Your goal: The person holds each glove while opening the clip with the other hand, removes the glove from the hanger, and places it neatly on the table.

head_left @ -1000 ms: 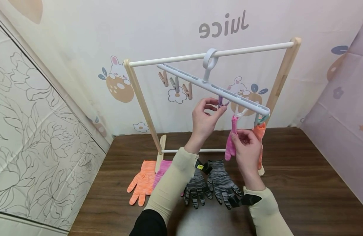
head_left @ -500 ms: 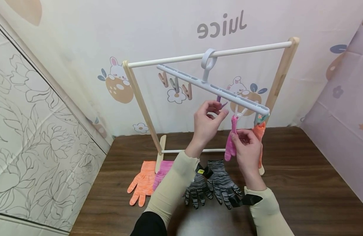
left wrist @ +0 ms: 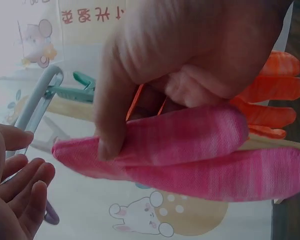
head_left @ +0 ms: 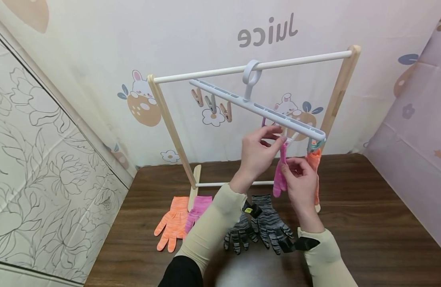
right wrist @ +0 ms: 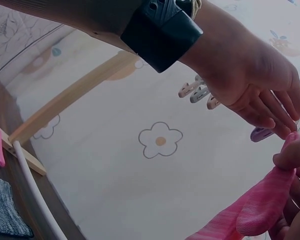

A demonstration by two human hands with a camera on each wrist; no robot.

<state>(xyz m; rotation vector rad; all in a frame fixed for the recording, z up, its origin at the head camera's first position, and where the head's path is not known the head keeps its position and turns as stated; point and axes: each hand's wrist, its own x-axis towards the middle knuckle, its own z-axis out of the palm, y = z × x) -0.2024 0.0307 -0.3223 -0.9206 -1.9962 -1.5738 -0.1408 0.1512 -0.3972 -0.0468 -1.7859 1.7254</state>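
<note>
A white clip hanger (head_left: 256,105) hangs from the rail of a wooden rack (head_left: 295,60). A pink glove (head_left: 279,181) hangs from its white clip (head_left: 289,137), and an orange glove (head_left: 315,157) hangs from the green end clip (left wrist: 82,82). My right hand (head_left: 290,167) pinches the pink glove (left wrist: 200,155) between thumb and fingers just below the clip. My left hand (head_left: 279,134) reaches with nearly straight fingers to the white clip, beside a purple clip (right wrist: 262,134), and holds nothing. In the right wrist view the left hand (right wrist: 255,85) hovers over the pink glove (right wrist: 262,210).
On the brown table (head_left: 367,223) under the rack lie an orange glove (head_left: 171,221), a pink glove (head_left: 198,207) and a grey striped pair (head_left: 268,223). Three empty clips (head_left: 211,103) hang at the hanger's left end. Patterned walls close in behind and on both sides.
My left hand has moved right, from the purple clip to the white clip above the pink glove. My right hand has kept its hold on the pink glove.
</note>
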